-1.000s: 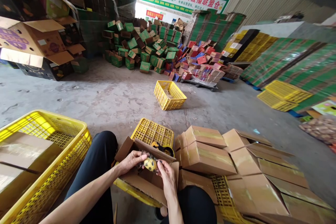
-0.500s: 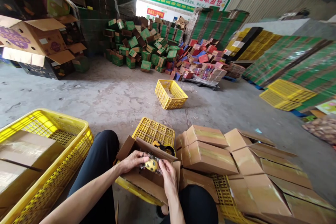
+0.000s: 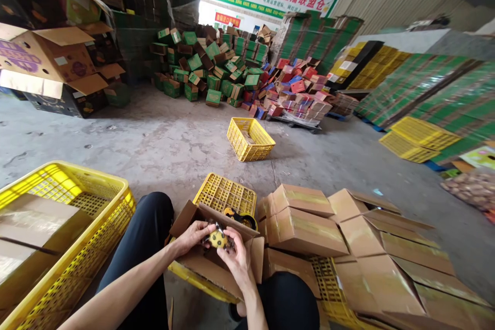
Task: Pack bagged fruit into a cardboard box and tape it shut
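"State of the grip?"

"By the left grip (image 3: pixel 193 236) and the right grip (image 3: pixel 235 255), a wrapped yellow piece (image 3: pixel 218 238) with dark spots is grasped from either side; neither is found released."

"Position of the piece?"

"It is held above an open carton (image 3: pixel 214 270); whether the carton is touched by it cannot be told."

"Surroundings, taken from that carton?"

"At twelve o'clock, a lattice-faced yellow crate (image 3: pixel 224 193) is noted. At one o'clock, just beside the carton, a black-and-orange tool (image 3: pixel 247 220) is seen, partly hidden. Taped cartons (image 3: pixel 309 232) are stacked at three o'clock. At nine o'clock, beyond the leg, other cartons (image 3: pixel 34 224) are contained in a large yellow crate (image 3: pixel 98 234)."

"Farther out?"

"Toward twelve to one o'clock, a small yellow crate (image 3: pixel 253 150) is recorded on the concrete floor (image 3: pixel 174 139); behind it, green boxes (image 3: pixel 212 77) are heaped."
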A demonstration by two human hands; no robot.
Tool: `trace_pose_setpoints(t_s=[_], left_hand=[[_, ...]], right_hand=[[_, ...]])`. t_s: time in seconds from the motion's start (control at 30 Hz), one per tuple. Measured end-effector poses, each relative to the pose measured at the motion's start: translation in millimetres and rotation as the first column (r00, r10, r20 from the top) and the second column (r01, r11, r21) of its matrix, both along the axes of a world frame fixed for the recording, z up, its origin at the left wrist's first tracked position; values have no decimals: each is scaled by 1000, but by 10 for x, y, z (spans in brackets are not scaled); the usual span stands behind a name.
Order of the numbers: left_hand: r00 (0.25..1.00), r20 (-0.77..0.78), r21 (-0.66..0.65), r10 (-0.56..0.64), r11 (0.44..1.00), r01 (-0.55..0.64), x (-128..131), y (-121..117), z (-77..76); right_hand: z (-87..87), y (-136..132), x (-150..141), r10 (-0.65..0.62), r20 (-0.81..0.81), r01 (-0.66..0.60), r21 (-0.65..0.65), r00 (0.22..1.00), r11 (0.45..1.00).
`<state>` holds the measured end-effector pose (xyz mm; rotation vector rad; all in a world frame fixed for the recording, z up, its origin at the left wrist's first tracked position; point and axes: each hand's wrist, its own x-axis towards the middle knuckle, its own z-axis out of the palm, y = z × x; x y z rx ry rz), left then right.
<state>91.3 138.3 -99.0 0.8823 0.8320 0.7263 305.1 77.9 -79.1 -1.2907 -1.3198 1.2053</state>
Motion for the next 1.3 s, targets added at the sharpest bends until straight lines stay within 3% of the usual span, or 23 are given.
trace_pose_setpoints(t_s=[0.1,0.23,0.4,0.63,0.8,1.1,1.3], left_hand=[[997,69,-23,-23,999,24,-2,-4,20],[982,186,-48,-44,997,54,-7,-13,56],[971,229,22,-65,998,61,-37,-32,80],[947,314,70,-62,997,42,13,-24,25],[966,256,77,-39,997,20,-6,-30,60],[996,84,87,12,996,-20,-33,-7,126],[988,151,47,20,998,-28,-34,-8,99]], right_hand=[[4,42,-2,-77,-24,76,-49,997,996],[-17,96,17,-225,-160,189,-215,961,958],[50,60,6,-353,-304,264,-296,885,918],[190,-2,-56,-296,-371,167,-341,880,925],[219,-30,-98,-223,-379,55,-407,898,912],[185,-27,-120,-157,-219,73,-350,963,934],[13,-5,-78,-221,-72,182,-355,973,917]])
